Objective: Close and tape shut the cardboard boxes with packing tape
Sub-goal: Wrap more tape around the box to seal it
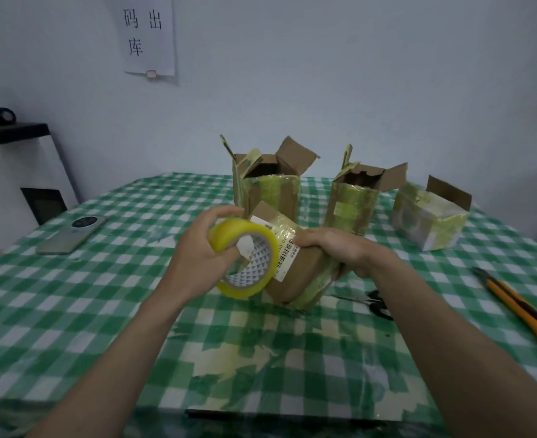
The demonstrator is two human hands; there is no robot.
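Three taped cardboard boxes (266, 181) (354, 197) (428, 216) lined along the table's far edge, phone (71, 233) near left edge, scissors (376, 303) and utility knife (518, 306) toward right edge, bare checked tablecloth (109, 298) along near edge

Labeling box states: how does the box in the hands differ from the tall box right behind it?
The held box is tilted, gripped by the right hand, with its flaps closed; the tall box stands upright on the table with flaps open. The held box carries a barcode label; no such label shows on the tall box. Both are brown cardboard with yellowish tape on them.
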